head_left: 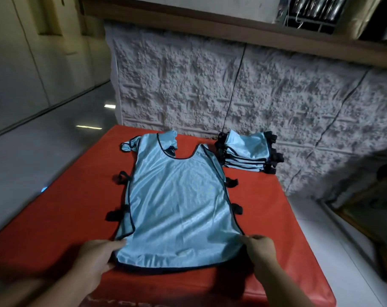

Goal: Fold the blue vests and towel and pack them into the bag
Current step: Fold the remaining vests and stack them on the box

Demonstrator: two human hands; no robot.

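A blue vest (pixel 179 204) lies flat mid-tabletop (pixel 265 209). The left hand (pixel 95 255) at 7 o'clock and the right hand (pixel 260 245) at 5 o'clock have their fingers pinching its hem corners. Folded vests (pixel 246 151) are stacked at 1 o'clock near the far edge. White lettering on the near edge is unreadable.

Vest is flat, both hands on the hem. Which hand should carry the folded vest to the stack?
Probably the right hand: the stack of folded vests sits at the far right of the red mat, beyond the spread vest.
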